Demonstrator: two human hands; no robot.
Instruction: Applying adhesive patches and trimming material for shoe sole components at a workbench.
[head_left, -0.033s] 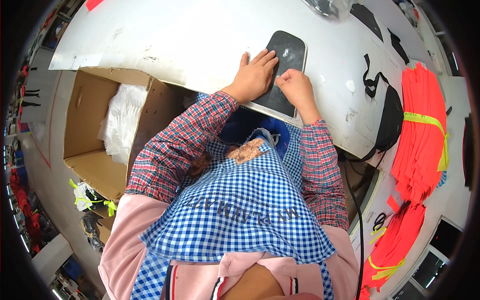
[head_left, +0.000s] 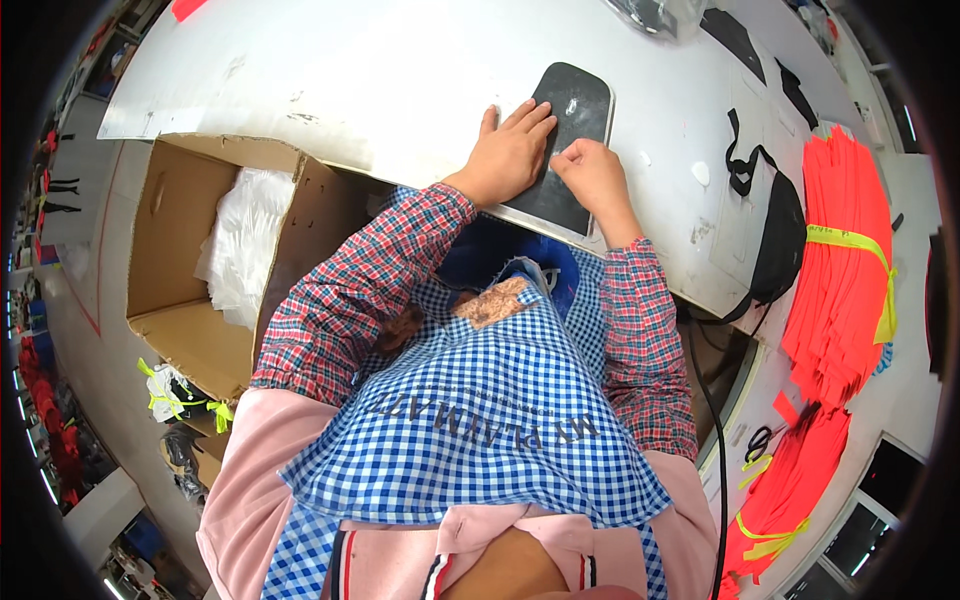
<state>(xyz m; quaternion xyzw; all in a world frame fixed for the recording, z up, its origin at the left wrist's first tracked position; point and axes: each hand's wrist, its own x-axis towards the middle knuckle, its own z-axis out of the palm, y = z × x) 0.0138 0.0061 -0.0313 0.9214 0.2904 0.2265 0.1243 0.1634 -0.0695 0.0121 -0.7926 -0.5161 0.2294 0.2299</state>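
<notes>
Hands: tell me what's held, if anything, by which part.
Left hand: open at the black pad, gripping nothing. Right hand: curled; whether it pinches anything cannot be told.

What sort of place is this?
Probably a sewing or textile workshop, judging by the coral-red fabric bundles tied with yellow strips, the black strapped cloth piece and the brown cardboard box holding translucent plastic sheets.

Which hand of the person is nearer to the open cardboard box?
Left. The left hand is to the right of the cardboard box, fingers spread over the left edge of the black board; the right hand is farther right, fingers curled above that board.
</notes>
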